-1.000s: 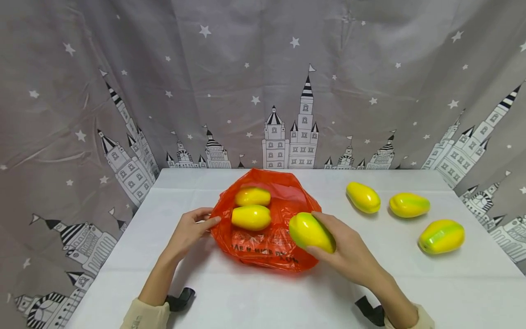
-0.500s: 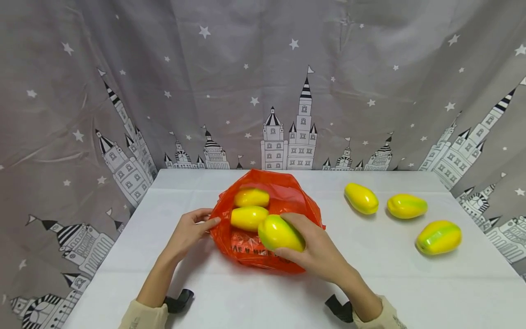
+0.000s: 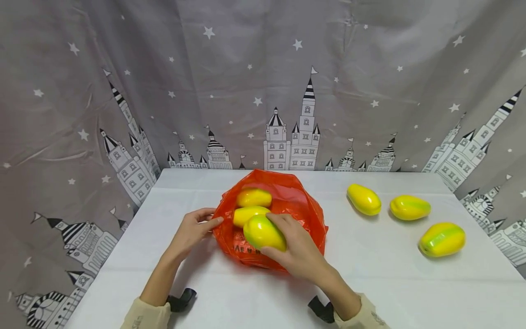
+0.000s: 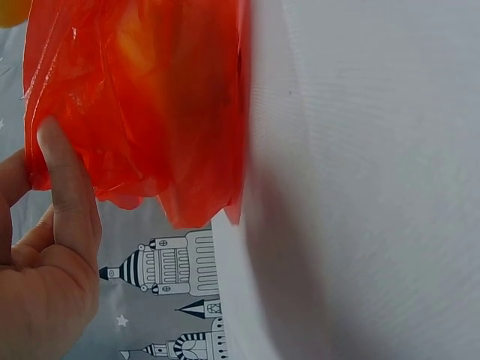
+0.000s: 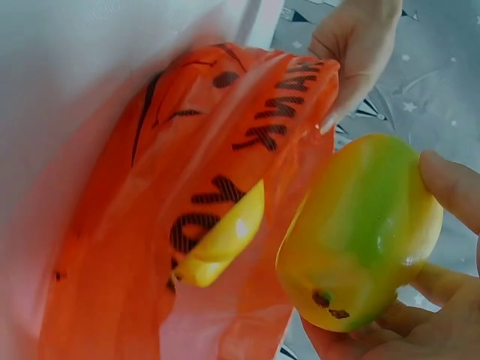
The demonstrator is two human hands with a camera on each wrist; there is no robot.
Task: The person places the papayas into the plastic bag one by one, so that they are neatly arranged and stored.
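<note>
A red plastic bag (image 3: 283, 183) with dark print stands on the white table, its mouth spread open. My left hand (image 3: 194, 232) pinches the bag's left rim between thumb and fingers; in the left wrist view a finger (image 4: 67, 180) lies along the red film. Two yellow papayas, a rear one (image 3: 254, 198) and a front one (image 3: 248, 214), lie inside the bag. Over the bag's mouth, my right hand (image 3: 300, 253) grips another papaya (image 3: 263, 234), yellow with a green stripe, which partly covers the front one. Its brown stem mark shows in the right wrist view.
To the right on the table lie three more papayas: one at the back (image 3: 364, 199), one beside it (image 3: 409, 207) and a green-striped one (image 3: 442, 239) nearer the front. Behind the table hangs a grey curtain (image 3: 230, 68) printed with castles and stars.
My right hand has carried its papaya leftward, from the bag's right side to over the mouth near the papayas inside. The left hand keeps its hold on the rim.
</note>
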